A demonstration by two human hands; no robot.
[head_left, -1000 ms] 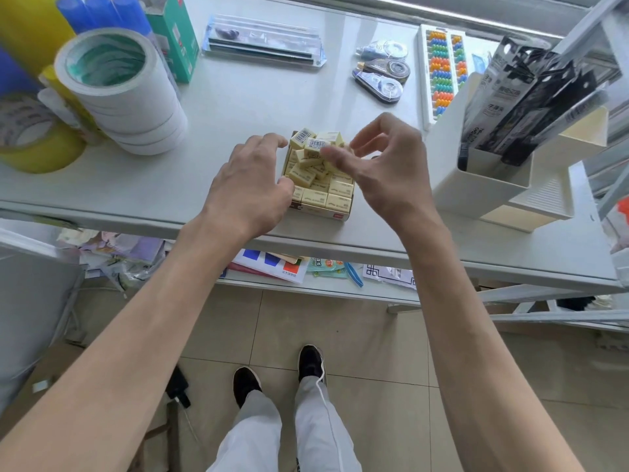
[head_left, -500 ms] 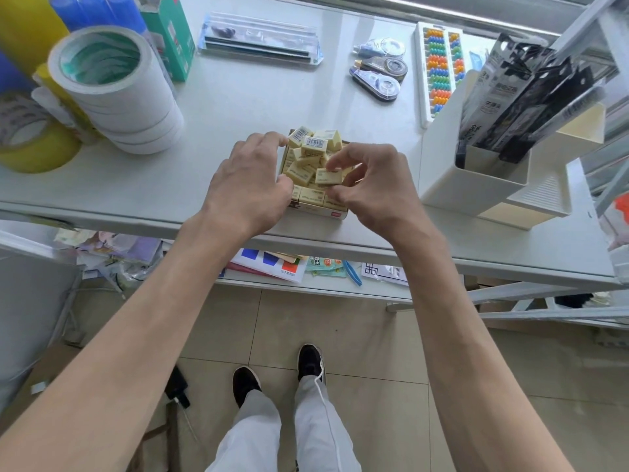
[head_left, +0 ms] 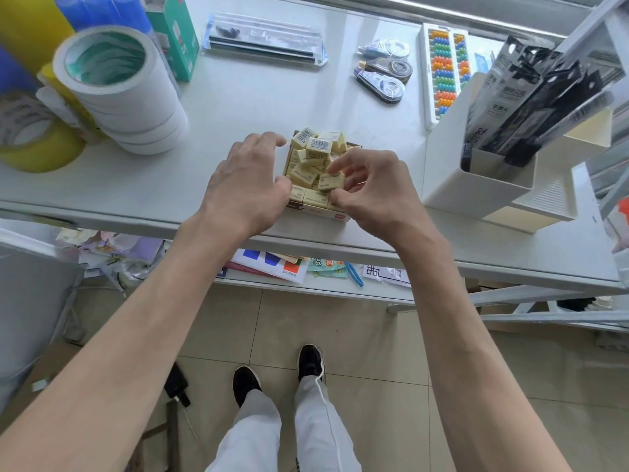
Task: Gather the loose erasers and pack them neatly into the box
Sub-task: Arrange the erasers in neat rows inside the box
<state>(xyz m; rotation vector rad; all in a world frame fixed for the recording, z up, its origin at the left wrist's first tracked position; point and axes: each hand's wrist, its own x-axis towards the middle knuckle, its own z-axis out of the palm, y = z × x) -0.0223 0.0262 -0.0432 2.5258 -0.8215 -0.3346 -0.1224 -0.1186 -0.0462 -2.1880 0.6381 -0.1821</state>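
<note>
Surface: white table (head_left: pixel 238 107) is carrying the box (head_left: pixel 320 212) near its front edge, centre frame.
Box: erasers (head_left: pixel 318 148) are piling loose above its rim, likely awaiting tidy rows.
Left hand (head_left: pixel 245 185): you are bracing the box's left side to steady it, fingers loosely spread, gripping nothing.
Right hand (head_left: pixel 377 189): your thumb and forefinger are pinching one eraser (head_left: pixel 332 181) over the packed front rows.

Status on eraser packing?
Left hand rests against box left side. Right hand pinches one eraser above it. Other erasers heaped untidily inside. Nothing in the way.
</note>
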